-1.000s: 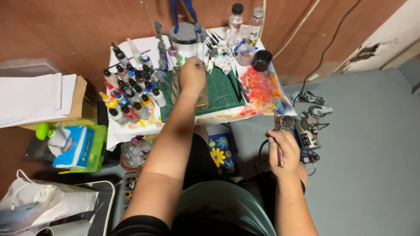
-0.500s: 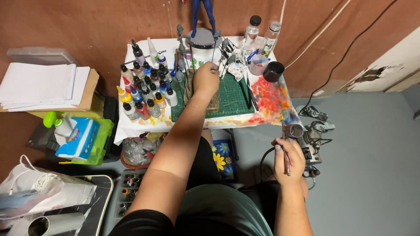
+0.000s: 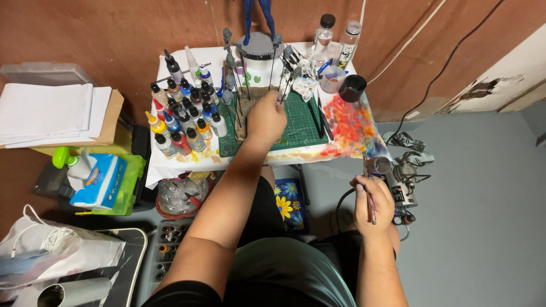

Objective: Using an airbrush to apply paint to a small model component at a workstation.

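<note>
My left hand (image 3: pixel 266 118) reaches over the green cutting mat (image 3: pixel 296 128) on a small white table (image 3: pixel 170 165). Its fingers are pinched on a thin stick with a small grey model part (image 3: pixel 287 85) on top. My right hand (image 3: pixel 372 202) is low at the right of the table, closed around an airbrush (image 3: pixel 371 190) with a metal cup (image 3: pixel 378 165). Rows of small paint dropper bottles (image 3: pixel 182 122) stand left of the mat. More grey parts on sticks (image 3: pixel 230 79) stand in a block by my left hand.
A blue figure on a round grey base (image 3: pixel 259 42) stands at the table's back, with two clear bottles (image 3: pixel 335 37) and a black cup (image 3: pixel 352 88). A paint-stained sheet (image 3: pixel 352 128) covers the right side. A small compressor (image 3: pixel 406 182) sits on the grey floor. Papers (image 3: pixel 48 111) lie left.
My left hand has moved a little to the right over the mat and now pinches a stick. My right hand with the airbrush stays low by the compressor. The camera view has shifted.
</note>
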